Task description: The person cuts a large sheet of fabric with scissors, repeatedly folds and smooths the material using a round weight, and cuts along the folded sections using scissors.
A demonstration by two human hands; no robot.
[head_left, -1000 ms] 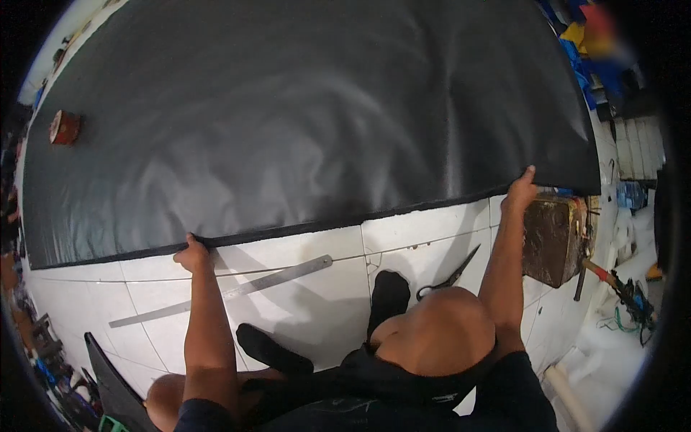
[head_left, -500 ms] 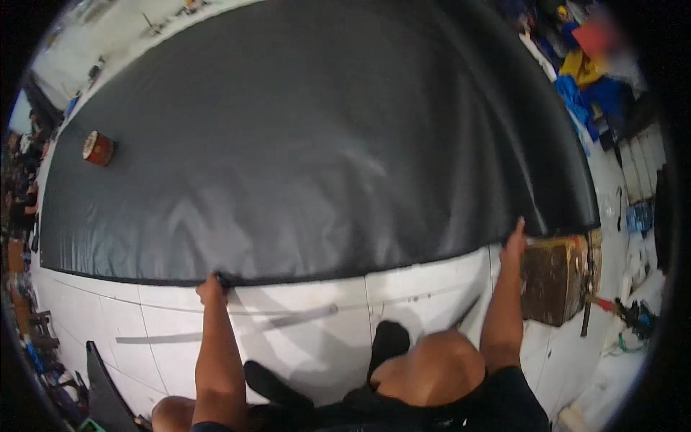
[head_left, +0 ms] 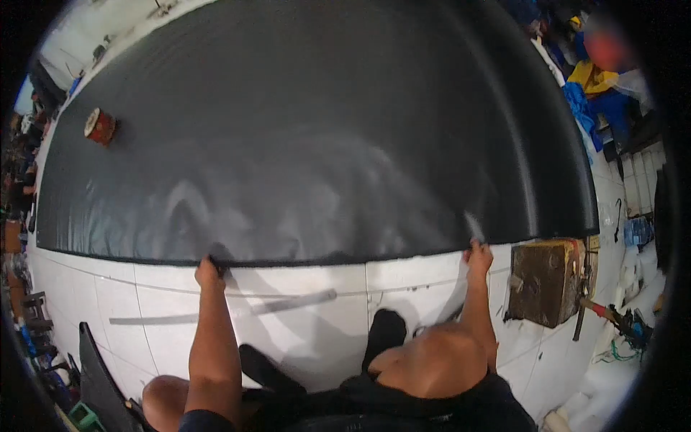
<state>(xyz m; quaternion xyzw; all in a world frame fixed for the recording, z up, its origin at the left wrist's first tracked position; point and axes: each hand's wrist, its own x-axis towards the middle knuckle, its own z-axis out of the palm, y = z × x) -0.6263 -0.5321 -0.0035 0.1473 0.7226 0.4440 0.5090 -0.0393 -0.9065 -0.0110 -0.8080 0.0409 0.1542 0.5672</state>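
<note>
My left hand [head_left: 207,272] has its thumb laid over the near edge of the black sheet [head_left: 302,122], and I judge it to be pinching that edge, though the fingers underneath are hidden from me. My right hand [head_left: 478,258] is curled at the same edge, well apart from the left; blur there keeps me from telling whether it grasps or merely touches. The sheet starts right at my fingertips and runs away beyond them to the top of the view. As far as I can judge the progress, it is spread out and mostly flat beyond my reach; soft ripples lie unsmoothed just past and between my hands, and a long fold rises beyond the right fingers toward the sheet's right side. Far off to the left of my left fingers, the red tub [head_left: 100,127] sits on the sheet. The near edge runs nearly straight from hand to hand, bowing up gently outside each. On my side of it I have a band of white floor [head_left: 338,279] for moving, limited by the ruler [head_left: 288,303], which passes beneath the left forearm, and by the feet [head_left: 384,335]. Right of my right fingers the box [head_left: 543,284] crowds the sheet's corner; whether they touch, I cannot tell.
</note>
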